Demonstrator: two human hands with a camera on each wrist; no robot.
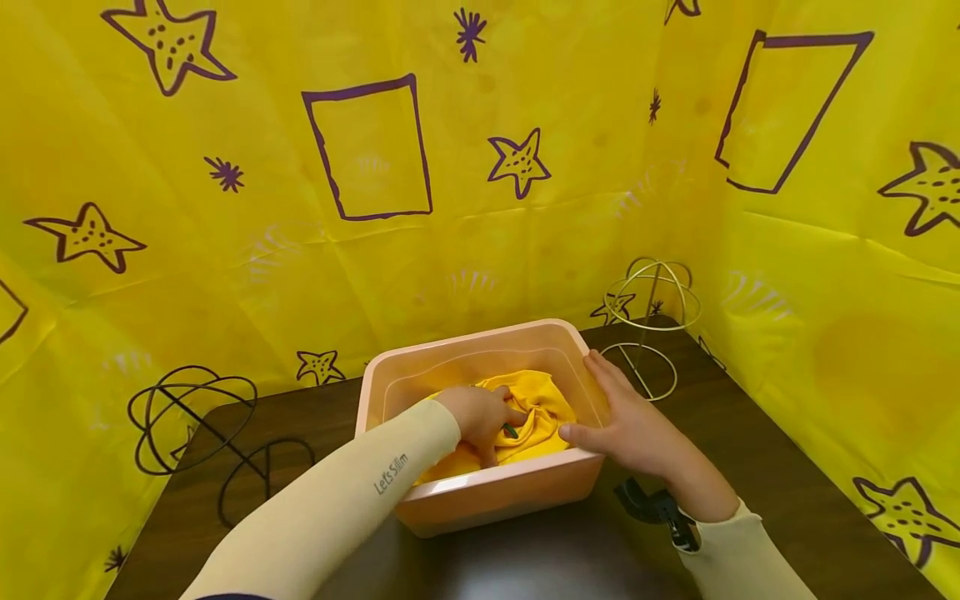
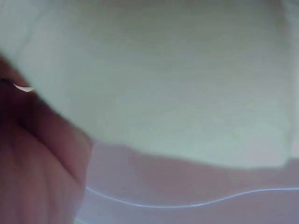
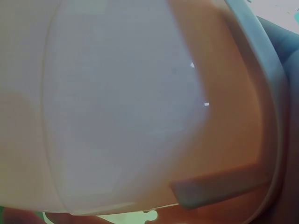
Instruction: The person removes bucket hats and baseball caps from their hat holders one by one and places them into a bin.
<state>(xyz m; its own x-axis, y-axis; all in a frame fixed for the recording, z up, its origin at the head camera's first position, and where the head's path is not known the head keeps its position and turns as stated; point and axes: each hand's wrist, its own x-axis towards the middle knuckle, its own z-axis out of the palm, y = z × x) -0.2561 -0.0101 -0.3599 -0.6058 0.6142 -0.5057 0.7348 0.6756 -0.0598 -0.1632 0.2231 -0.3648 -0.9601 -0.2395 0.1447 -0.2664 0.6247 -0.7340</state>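
A pink plastic basin (image 1: 495, 500) stands on the dark table, with crumpled yellow cloth (image 1: 536, 392) inside. My left hand (image 1: 480, 414) reaches down into the basin, its fingers spread and touching the cloth. A small dark green patch (image 1: 511, 431) shows among the folds near those fingers; its kind is unclear. At the right end my right hand (image 1: 637, 425) holds the basin's rim, thumb over the near corner. The left wrist view is mostly filled by a pale sleeve (image 2: 163, 84), with part of the palm at its left. In the right wrist view the basin wall (image 3: 126, 102) fills most of the picture.
A black wire stand (image 1: 258, 460) is on the table at left. A light metal wire stand (image 1: 651, 327) is behind the basin at right. Yellow sheeting (image 1: 585, 75) with purple drawings hangs around the table. A dark strap device (image 1: 652, 506) is by the right wrist.
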